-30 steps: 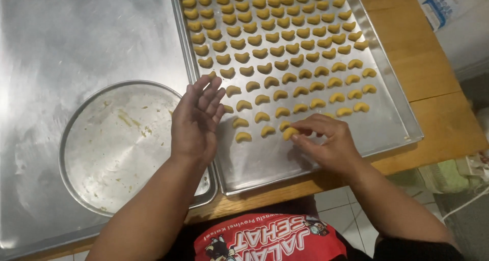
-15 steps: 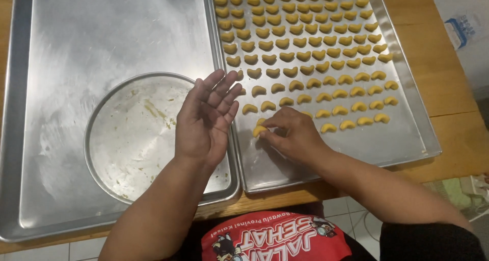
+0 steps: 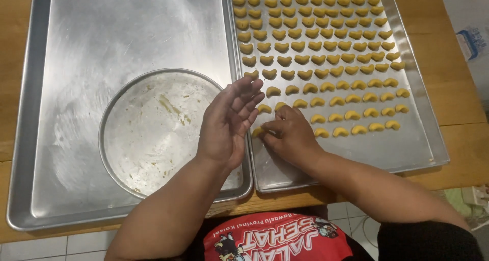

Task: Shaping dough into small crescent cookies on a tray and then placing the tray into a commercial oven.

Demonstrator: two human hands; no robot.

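While the left hand [image 3: 226, 123] hovers flat-open, right hand [image 3: 288, 136] fingers pinch a crescent dough piece [image 3: 257, 132] on the metal tray [image 3: 423, 118].

Your right hand [image 3: 291, 136] moved left along the bottom row of the baking tray [image 3: 356, 149]; its fingers [image 3: 272, 128] now pinch a dough crescent [image 3: 257, 132] at the row's left end, just under your left hand [image 3: 229, 123]. Left-hand fingers [image 3: 249, 95] now lifted, hovering just above the right fingers.
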